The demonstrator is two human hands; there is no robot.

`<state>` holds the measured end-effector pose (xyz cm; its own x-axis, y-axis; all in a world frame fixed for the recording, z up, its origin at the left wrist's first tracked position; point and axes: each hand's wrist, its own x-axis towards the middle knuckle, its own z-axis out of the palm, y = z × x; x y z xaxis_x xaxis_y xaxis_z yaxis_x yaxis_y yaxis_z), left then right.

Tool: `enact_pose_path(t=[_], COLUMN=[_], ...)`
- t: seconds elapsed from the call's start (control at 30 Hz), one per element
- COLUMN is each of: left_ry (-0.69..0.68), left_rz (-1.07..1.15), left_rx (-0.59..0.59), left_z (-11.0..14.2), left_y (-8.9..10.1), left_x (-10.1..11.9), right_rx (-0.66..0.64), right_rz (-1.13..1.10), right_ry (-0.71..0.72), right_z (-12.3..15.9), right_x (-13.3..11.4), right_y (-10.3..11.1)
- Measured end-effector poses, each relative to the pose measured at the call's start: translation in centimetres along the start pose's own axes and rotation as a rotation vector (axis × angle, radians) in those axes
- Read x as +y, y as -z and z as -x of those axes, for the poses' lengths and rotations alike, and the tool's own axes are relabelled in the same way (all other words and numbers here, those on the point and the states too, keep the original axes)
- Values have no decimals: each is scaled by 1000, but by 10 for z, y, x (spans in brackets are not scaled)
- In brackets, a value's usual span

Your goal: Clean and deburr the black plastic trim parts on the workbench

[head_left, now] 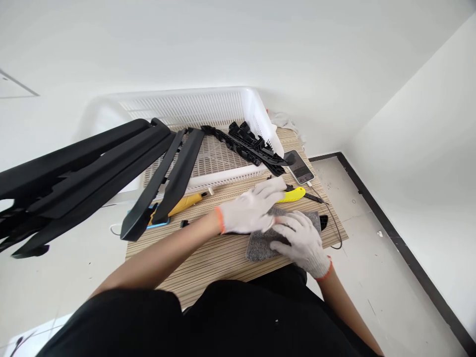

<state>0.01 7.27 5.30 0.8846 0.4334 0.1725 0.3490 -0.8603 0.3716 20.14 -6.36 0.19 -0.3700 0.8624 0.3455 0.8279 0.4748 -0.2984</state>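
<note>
On the grey cloth (260, 243), both gloved hands rest flat, left hand (250, 210) beside right hand (302, 240).

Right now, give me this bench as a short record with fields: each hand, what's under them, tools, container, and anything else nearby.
left hand: gloved left hand flat, fingers reaching the yellow knife
right hand: gloved right hand pressing on the grey cloth
surface: striped wooden table
tools: second yellow cutter left of the hands
container: white basket holding black clipped parts
trim: long black strips jutting off the basket's left
other: phone with a cable, right of the basket
</note>
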Motion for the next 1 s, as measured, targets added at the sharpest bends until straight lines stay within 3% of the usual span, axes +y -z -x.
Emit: enact_pose_path(t=[0.07, 0.13, 0.23, 0.37, 0.53, 0.7, 0.87, 1.0], left_ry=[87, 198, 253, 207, 188, 172, 163, 165], left_rz=[1, -49, -208, -429, -498, -441, -549, -556], left_rx=[-96, -98, -22, 60, 117, 135, 179, 194], left_z=[53, 93, 122, 126, 120, 115, 114, 116], left_y=[2, -3, -19, -32, -26, -31, -39, -40], left_x=[6, 8, 5, 2, 4, 4, 3, 5], right_rx=[-68, -110, -145, -231, -257, -311, -350, -329], right_rz=[60, 118, 178, 227, 212, 135, 116, 81], right_ry=[-37, -39, 31, 104, 55, -2, -32, 30], right_z=[6, 9, 7, -5, -27, -53, -69, -65], right_x=[7, 14, 21, 26, 25, -1, -31, -22], right_y=[8, 10, 10, 19, 32, 16, -7, -1])
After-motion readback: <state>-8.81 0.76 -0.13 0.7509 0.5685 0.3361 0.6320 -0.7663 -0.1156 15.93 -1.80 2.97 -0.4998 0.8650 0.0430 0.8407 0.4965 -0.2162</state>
